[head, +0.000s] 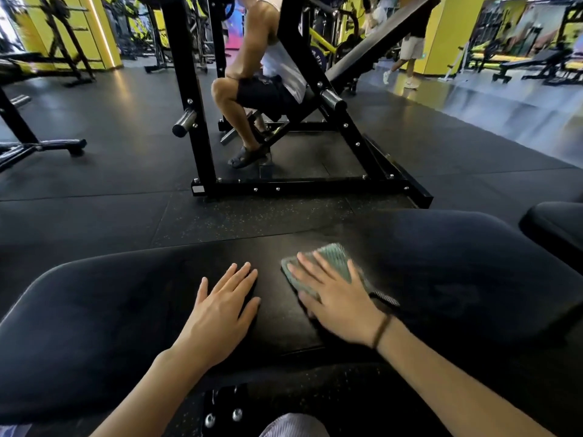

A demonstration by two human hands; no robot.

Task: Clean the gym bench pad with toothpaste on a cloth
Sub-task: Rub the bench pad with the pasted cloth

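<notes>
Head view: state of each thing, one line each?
left hand: flat on the bench pad, fingers straight, holding nothing.
right hand: flat on the cloth, pressing it down, blurred.
cloth: green, lying on the pad, partly under the right hand.
bench pad: black, under both hands and the cloth.
toothpaste: none visible.

Black rubber floor fills the middle; yellow walls stand upper left (light-streaked); a black rack rises centre.

Black bench pad, flat, green ribbed cloth lying on it
</notes>
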